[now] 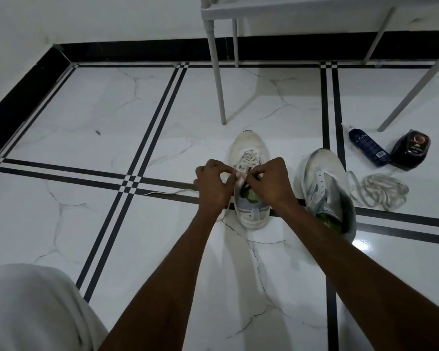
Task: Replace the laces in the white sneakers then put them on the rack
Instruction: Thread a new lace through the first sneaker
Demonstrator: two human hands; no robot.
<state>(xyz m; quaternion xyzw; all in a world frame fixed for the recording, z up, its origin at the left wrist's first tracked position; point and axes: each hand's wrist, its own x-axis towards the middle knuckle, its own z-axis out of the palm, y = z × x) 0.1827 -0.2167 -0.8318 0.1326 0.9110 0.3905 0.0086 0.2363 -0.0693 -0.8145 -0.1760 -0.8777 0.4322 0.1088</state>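
A white sneaker [249, 148] stands on the tiled floor with its toe pointing away from me, laced over the lower eyelets. Both my hands are over its tongue. My left hand [212, 184] pinches a white lace whose free end [167, 192] trails left across the floor. My right hand [269, 182] pinches the lace at the upper eyelets. The second white sneaker [325, 183] stands to the right without a lace. A pile of loose laces [380, 192] lies beside it. The white rack [276, 11] stands at the back.
A dark blue spray bottle [369, 148] and a black polish container [412, 149] lie on the floor at the right, near a rack leg [416, 84]. Another rack leg [217, 79] stands just beyond the laced sneaker. My knee in white cloth [33, 307] fills the lower left.
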